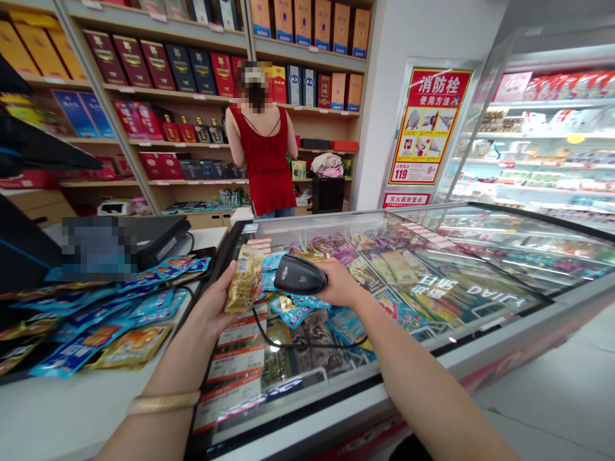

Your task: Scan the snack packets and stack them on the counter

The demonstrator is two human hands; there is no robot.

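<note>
My left hand (pixel 225 292) is closed around a gold snack packet (pixel 244 279), its barcode label turned up near the top. In my right hand (pixel 337 282) is a black handheld barcode scanner (pixel 300 274), its head pointing left toward the packet, a short gap apart. A black cable (pixel 307 346) loops beneath the scanner over the freezer glass. Under the scanner, several blue packets (pixel 291 310) lie on the glass. To the left, a pile of blue and gold packets (pixel 120 320) covers part of the white counter (pixel 115 410).
A glass-topped chest freezer (pixel 346 403) with ice creams inside stretches to the right. A black device (pixel 161 240) sits behind the packet pile. A person in a red top (pixel 270 160) stands facing shelves of boxed bottles (pixel 177 67). A lit refrigerated display (pixel 542 141) stands at the right.
</note>
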